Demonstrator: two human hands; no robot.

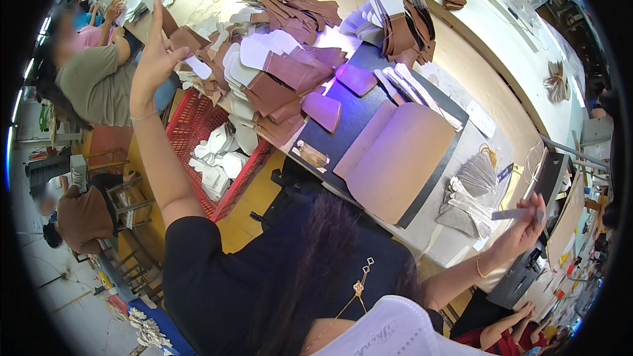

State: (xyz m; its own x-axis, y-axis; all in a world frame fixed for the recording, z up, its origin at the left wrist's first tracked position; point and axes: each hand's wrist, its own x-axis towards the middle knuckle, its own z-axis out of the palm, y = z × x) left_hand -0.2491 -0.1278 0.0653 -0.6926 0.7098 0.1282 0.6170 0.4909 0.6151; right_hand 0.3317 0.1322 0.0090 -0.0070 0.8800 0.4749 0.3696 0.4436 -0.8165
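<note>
Right hand [524, 224] at near-right edge of the bench [461, 46], fingers pinched shut on a thin grey strip [511, 213]. Strip is flat and narrow; long axis runs roughly left-right, free end pointing left toward the bench, other end hidden in the fingers. Just left of it lies a fan of grey cut pieces [471, 188] on the pale bench top.

Left hand [155, 59] is raised up over the left side, arm stretched out, palm spread, fingers apart, holding nothing. Nearest thing: a white cut piece [198, 67] at the edge of the big heap, close to fingertips but can't tell if touching.

Packages/labels: small white rectangular tag [480, 118] lies flat on the bench, right of the dark mat [359, 115]. A small tan-and-white card [311, 154] sits at the mat's near-left edge. Red mesh crate [191, 122] below the bench edge on the left holds white scraps.

On the mat: a large tan curved board [399, 158], two purple-lit brown pieces [323, 111], several white strips [412, 92] laid diagonal. Far-left of the mat, a heap of brown and white cutouts [277, 72]; a second stack [399, 20] farther back. Other people sit at far left and near right.
</note>
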